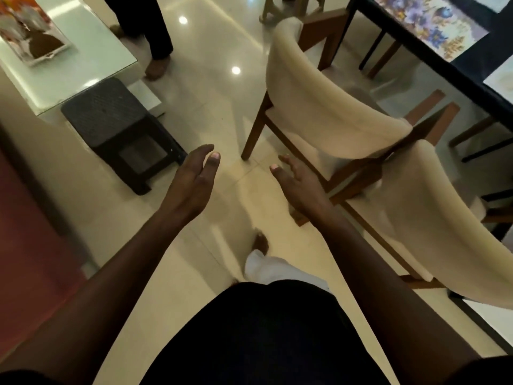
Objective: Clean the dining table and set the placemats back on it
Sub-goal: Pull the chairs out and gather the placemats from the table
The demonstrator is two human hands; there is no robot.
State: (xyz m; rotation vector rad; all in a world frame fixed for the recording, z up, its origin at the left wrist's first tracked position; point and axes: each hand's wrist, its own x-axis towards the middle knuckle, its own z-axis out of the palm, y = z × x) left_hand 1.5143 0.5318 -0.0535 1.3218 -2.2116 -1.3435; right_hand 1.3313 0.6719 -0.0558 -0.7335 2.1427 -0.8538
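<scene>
We have both hands out front and empty. The left hand (pixel 194 179) is at about 11 o'clock from our body, fingers straight and loosely together, thumb a little apart, holding nothing. The right hand (pixel 298 184) is at about 1 o'clock, fingers spread and relaxed, also holding nothing. It is near the back leg of the first chair (pixel 327 115) but we can't tell if it touches it. Looks like apart.

We judge this as a walking pose: arms held forward for balance or ready to reach, and our own foot (pixel 261 243) shows on the tiled floor below the hands.

The task things are at 1 to 2 o'clock, far corner of view. The dining table (pixel 469 79) has a dark rim and a glass-like top. A floral placemat (pixel 433 20) lies on it, and a paler mat (pixel 501 76) is cut off by the frame edge, so the table is not cleared yet. We see no cloth or cleaner anywhere.

Two cream chairs are pushed in along the near side of the table: the first one, and the second chair (pixel 444 226) at 3 o'clock. They block direct reach to the top, so we'd expect one gets pulled out or leaned over.

At 10 o'clock a dark stool (pixel 111 118) is tucked partly under a white side table (pixel 91 59), which carries a printed sheet (pixel 27 31). At 12 o'clock another person's legs (pixel 155 37) stand on the floor, well apart from us.

Step judged: approach, cleaning not begun.
</scene>
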